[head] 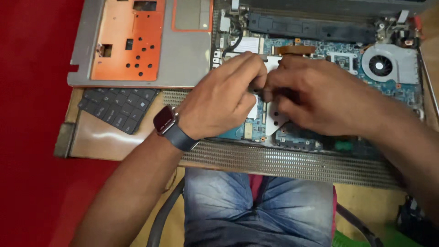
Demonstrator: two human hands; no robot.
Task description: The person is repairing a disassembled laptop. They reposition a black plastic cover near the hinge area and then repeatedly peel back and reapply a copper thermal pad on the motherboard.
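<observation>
— Judged light, thin and stiff, that flat silvery-white sheet-metal bracket (274, 116) over the blue-green laptop circuit board (315, 52). Probably sharp-edged and easily bent; best taken by the outer edges, well off the fragile board parts beneath.

— Located where?

— Lay mid-board inside the opened laptop on the desk (91, 139), touching the board, mostly hidden under both hands. Showed pale, matte, with small holes near the lower tip.

— And the hands?

— Left hand (224, 98), with a dark red square wristwatch (164, 120), curled narrow, fingertips pinched on the bracket's upper edge. Right hand (320, 98) curled likewise, fingers pressed against the same piece; exact grip hidden.

— Anything else about?

— Round grey cooling fan (380, 65) at the board's right end. Grey and orange laptop palm-rest cover (132, 43) lay well apart to the left, black detached keyboard (120, 106) just below that.
</observation>
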